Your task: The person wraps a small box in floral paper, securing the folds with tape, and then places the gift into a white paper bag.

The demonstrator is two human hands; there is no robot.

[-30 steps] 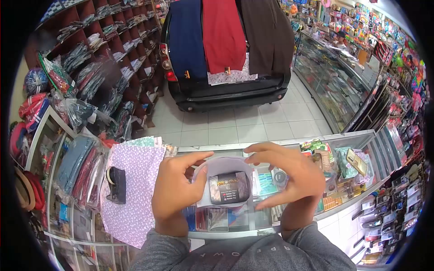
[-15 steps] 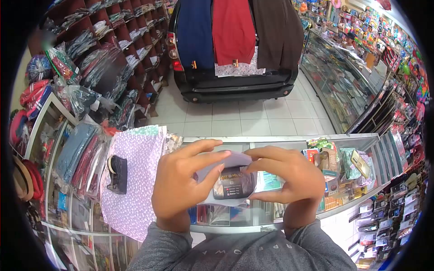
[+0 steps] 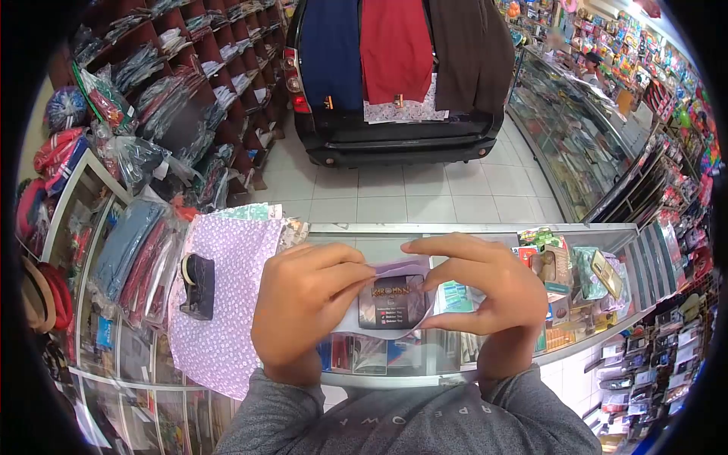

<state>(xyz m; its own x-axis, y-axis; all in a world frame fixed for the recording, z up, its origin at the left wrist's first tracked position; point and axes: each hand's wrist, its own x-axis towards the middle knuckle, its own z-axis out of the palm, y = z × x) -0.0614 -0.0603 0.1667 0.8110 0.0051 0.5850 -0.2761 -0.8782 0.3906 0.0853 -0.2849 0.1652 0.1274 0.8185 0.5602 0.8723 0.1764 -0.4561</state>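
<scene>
A small dark printed pack [image 3: 394,305] lies face up on a sheet of lilac wrapping paper [image 3: 403,268], in front of me over the glass counter. The paper's far edge stands folded up behind the pack and its near edge curves up below. My left hand [image 3: 303,303] pinches the paper at the pack's upper left corner. On the other side, my right hand [image 3: 497,290] is curled around the paper's right end, thumb low and fingers above, with the index finger stretched out. A black tape dispenser [image 3: 199,287] rests to the left on lilac floral paper [image 3: 227,341].
The glass counter [image 3: 425,381] runs across in front of me. Boxes [image 3: 557,269] and a phone [image 3: 606,274] lie on its right part. Plastic-wrapped clothes [image 3: 133,246] are stacked at left. Beyond stands a black car rear [image 3: 402,144] with trousers draped over it.
My left fingers have closed on the paper's edge and moved slightly. The far paper flap has lowered and the pack's face shows more. My right index finger has straightened toward the left.
</scene>
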